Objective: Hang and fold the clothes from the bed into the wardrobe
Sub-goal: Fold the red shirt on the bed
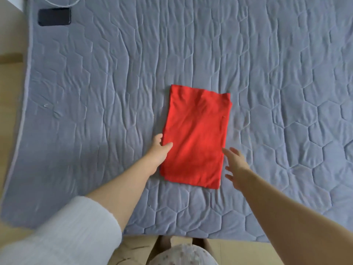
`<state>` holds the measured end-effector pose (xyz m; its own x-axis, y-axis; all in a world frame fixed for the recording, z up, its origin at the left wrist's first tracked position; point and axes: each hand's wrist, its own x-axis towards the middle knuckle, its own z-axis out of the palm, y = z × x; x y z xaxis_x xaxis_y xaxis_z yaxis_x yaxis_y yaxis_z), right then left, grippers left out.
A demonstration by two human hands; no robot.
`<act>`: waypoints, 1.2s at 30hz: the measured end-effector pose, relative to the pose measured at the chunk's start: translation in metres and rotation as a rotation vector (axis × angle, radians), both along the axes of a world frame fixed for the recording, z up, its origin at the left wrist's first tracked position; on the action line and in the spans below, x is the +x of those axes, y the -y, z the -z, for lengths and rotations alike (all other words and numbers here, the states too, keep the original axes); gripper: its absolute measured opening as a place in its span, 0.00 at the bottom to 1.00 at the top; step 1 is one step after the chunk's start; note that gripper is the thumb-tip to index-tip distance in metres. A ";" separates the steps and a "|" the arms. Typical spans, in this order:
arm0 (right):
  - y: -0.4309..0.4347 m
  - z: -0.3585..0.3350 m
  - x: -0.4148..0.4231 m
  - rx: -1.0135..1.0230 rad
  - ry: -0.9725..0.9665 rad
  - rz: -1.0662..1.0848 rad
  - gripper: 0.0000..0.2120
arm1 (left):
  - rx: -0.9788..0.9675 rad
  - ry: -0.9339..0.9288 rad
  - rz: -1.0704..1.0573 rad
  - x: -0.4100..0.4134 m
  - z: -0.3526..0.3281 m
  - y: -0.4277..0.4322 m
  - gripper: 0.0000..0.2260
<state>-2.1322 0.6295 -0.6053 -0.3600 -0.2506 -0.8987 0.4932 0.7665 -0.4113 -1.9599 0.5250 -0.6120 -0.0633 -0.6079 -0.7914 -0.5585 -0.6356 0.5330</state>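
On the middle of the bed (267,54), grey-blue quilted cover, hexagon stitching: one red garment (196,134), folded to a flat upright rectangle, long sides running away from the person.

Left hand (159,150): at the garment's left edge, lower half; thumb lying on top of the red cloth, fingers curled at the edge, pinching it. White sleeve (66,232) pushed up the forearm.

Right hand (236,165): just beside the garment's right edge, lower half; fingers spread wide and straight, holding nothing; contact with the cloth cannot be told.

Far left corner of the bed: one dark rectangular item (54,16), lying flat; one thin white cord (63,3) above it.

Wooden floor (11,60) along the left side and near edge.
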 end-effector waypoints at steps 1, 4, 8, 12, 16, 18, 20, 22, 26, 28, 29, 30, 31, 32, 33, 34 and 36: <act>-0.005 0.012 0.004 0.008 -0.016 -0.017 0.26 | -0.002 0.038 0.003 0.004 0.012 -0.009 0.26; -0.019 0.039 0.018 0.043 -0.024 -0.083 0.25 | 0.053 0.094 -0.005 0.015 0.045 -0.029 0.29; -0.031 0.065 0.027 0.039 -0.049 -0.041 0.21 | -0.004 0.117 0.003 0.030 0.070 -0.041 0.31; -0.045 0.079 0.027 0.087 -0.173 -0.048 0.07 | -0.008 0.117 0.059 0.051 0.076 -0.045 0.13; -0.060 0.078 0.028 0.145 -0.123 -0.151 0.08 | 0.058 0.180 0.169 0.060 0.075 -0.053 0.16; -0.052 0.078 0.025 0.136 -0.103 -0.157 0.10 | 0.059 0.151 0.159 0.054 0.076 -0.047 0.29; -0.033 0.081 0.017 0.073 -0.116 -0.093 0.13 | 0.040 0.103 0.039 0.041 0.079 -0.031 0.36; -0.009 0.085 0.006 0.000 -0.115 -0.018 0.17 | 0.020 0.049 -0.090 0.029 0.084 -0.012 0.34; 0.022 0.096 -0.006 -0.059 -0.014 0.081 0.14 | 0.119 -0.033 -0.201 0.010 0.097 0.015 0.22; 0.030 0.101 -0.008 -0.053 0.034 0.123 0.15 | 0.176 -0.048 -0.199 0.005 0.100 0.024 0.17; 0.033 0.103 -0.010 -0.048 0.049 0.135 0.15 | 0.211 -0.063 -0.184 0.002 0.100 0.027 0.15; 0.035 0.103 -0.011 -0.047 0.064 0.148 0.14 | 0.246 -0.083 -0.161 -0.001 0.098 0.030 0.13; 0.037 0.102 -0.013 -0.047 0.079 0.159 0.12 | 0.274 -0.102 -0.139 -0.003 0.095 0.033 0.10; 0.040 0.098 -0.015 -0.048 0.093 0.169 0.11 | 0.292 -0.122 -0.131 -0.005 0.090 0.036 0.09; 0.043 0.093 -0.019 -0.054 0.101 0.177 0.10 | 0.298 -0.146 -0.136 -0.007 0.084 0.040 0.08; 0.047 0.086 -0.022 -0.072 0.109 0.191 0.10 | 0.290 -0.178 -0.149 -0.009 0.077 0.045 0.07; 0.059 0.068 -0.031 -0.135 0.131 0.221 0.09 | 0.242 -0.250 -0.175 -0.012 0.058 0.059 0.04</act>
<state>-2.1631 0.5700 -0.6737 -0.3021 -0.2996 -0.9050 0.6979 0.5772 -0.4241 -1.9723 0.4664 -0.6702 -0.1845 -0.4244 -0.8865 -0.3020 -0.8339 0.4620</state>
